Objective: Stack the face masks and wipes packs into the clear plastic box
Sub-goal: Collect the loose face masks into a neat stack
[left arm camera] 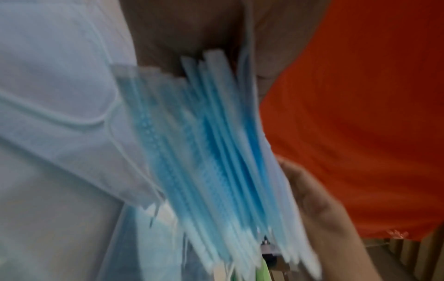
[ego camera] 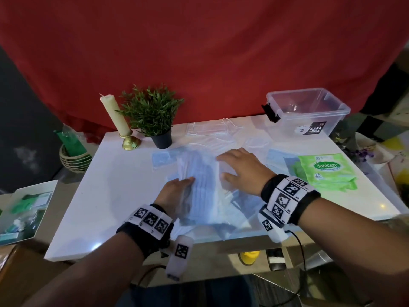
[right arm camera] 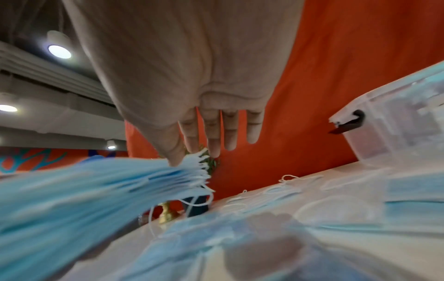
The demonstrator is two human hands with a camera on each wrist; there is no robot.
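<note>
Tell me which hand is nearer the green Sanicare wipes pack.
Right. The right hand lies on the masks just left of the green Sanicare wipes pack; the left hand is farther left.

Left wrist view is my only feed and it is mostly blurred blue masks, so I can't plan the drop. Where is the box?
Observer: The clear box stands at the far right corner of the table, open-topped and looking empty.
Operator: And the wipes?
Observer: A green wipes pack lies flat on the right side, nearer than the box, with no hand on it.
Operator: What about the right hand?
Observer: The right hand, fingers straight, rests against the mask stack.
</note>
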